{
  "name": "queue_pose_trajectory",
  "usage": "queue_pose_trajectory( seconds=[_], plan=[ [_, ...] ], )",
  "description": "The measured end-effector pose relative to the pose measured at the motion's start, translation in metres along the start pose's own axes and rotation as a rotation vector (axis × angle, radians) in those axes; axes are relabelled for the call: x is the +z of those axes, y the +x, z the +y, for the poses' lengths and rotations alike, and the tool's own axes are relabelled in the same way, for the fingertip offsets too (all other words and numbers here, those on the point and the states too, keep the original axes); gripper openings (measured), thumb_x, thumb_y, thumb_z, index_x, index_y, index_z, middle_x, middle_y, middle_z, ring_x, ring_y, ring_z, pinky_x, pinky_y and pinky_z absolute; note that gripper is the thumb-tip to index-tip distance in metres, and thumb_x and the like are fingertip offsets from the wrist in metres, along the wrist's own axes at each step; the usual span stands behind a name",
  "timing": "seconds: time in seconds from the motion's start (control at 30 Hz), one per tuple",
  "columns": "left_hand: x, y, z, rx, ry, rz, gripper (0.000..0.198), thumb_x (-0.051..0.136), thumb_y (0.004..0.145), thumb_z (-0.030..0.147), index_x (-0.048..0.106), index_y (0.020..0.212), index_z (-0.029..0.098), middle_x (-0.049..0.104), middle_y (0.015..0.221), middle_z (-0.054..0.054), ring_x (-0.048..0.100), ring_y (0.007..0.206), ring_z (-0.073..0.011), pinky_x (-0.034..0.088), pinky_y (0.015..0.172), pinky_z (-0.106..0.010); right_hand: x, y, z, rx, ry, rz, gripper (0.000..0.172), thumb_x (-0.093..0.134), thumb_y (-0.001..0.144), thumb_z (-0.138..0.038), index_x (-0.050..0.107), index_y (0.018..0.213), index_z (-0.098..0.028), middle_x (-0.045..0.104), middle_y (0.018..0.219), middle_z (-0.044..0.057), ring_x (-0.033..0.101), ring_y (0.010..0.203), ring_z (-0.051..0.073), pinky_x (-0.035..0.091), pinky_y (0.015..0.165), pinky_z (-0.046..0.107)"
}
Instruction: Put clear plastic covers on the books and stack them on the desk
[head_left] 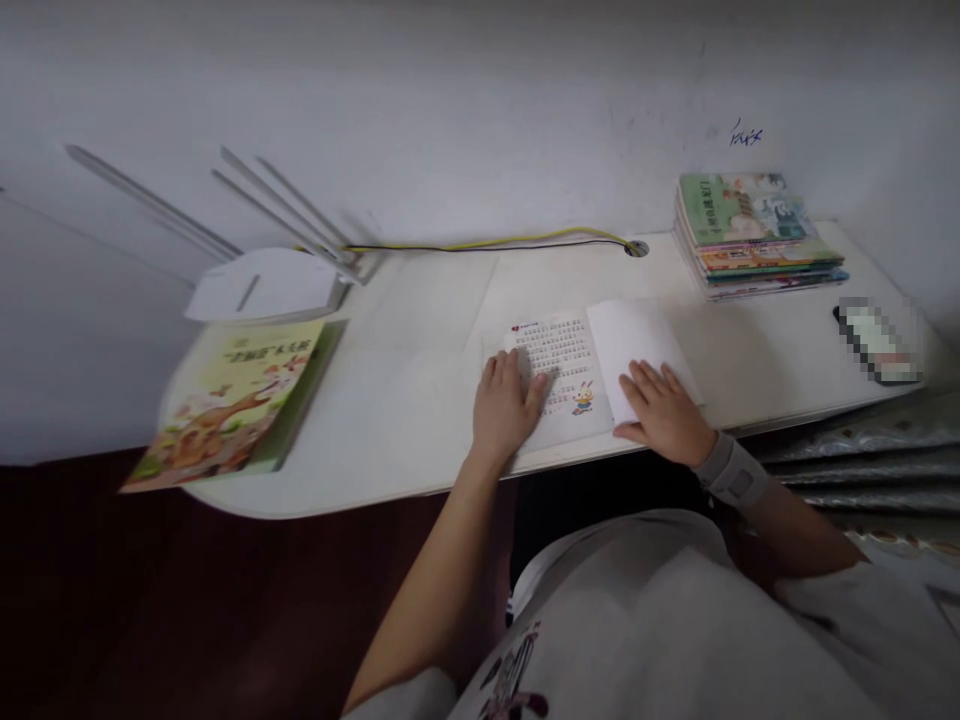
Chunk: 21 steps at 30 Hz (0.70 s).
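An open book [562, 360] lies on the white desk [397, 400] in front of me. Its left page carries rows of print and a small cartoon rabbit, while the right page looks blank white. My left hand [506, 405] rests on the left edge of the printed page, thumb apart from the other fingers. On the lower part of the blank page lies my right hand [664, 410], flat with its fingers spread, a grey band around the wrist. Neither hand grips anything.
A white router [266, 285] with long antennas stands at the left, a picture book [232, 400] before it, overhanging the desk edge. Yellow and black cables [495, 240] run along the wall to a hole. Stacked books [750, 235] and a blurred-out phone [877, 343] are at the right.
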<state>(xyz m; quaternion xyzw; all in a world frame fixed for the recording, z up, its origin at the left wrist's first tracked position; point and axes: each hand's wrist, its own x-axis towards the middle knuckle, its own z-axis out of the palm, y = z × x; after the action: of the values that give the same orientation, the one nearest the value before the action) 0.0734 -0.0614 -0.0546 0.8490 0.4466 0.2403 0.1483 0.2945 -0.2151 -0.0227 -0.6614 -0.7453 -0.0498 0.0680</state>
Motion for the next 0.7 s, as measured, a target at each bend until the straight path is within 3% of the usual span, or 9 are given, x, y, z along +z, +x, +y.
queue_pose_trajectory(
  seconds=[0.2,0.43,0.7],
  plan=[
    [-0.001,0.0,0.001,0.019,0.005,-0.012,0.074,0.032,0.091,0.06,0.042,0.139,0.003,0.046,0.144,-0.024,0.034,0.14,-0.0359,0.025,0.115,-0.056,0.007,-0.009,-0.01,0.046,0.046,-0.015,0.071,0.043,0.093,-0.056,0.041,0.143,-0.006,0.035,0.151,0.023,0.03,0.142,0.032,0.026,0.114,0.05],
    [-0.019,-0.006,0.013,-0.234,-0.163,0.042,0.057,0.031,0.095,0.052,0.052,0.13,0.013,0.062,0.125,-0.019,0.059,0.116,-0.0326,0.046,0.098,-0.05,0.004,-0.009,-0.008,0.055,0.054,-0.021,0.069,0.039,0.094,-0.056,0.042,0.143,-0.006,0.035,0.151,0.024,0.03,0.142,0.032,0.023,0.114,0.054],
    [-0.011,-0.002,0.01,-0.074,-0.058,-0.023,0.06,0.033,0.092,0.05,0.049,0.133,0.01,0.054,0.137,-0.02,0.04,0.134,-0.0385,0.032,0.11,-0.056,0.008,-0.011,-0.01,0.1,0.038,0.013,0.066,0.037,0.096,-0.053,0.043,0.142,-0.007,0.036,0.151,0.024,0.032,0.141,0.033,0.023,0.114,0.054]
  ],
)
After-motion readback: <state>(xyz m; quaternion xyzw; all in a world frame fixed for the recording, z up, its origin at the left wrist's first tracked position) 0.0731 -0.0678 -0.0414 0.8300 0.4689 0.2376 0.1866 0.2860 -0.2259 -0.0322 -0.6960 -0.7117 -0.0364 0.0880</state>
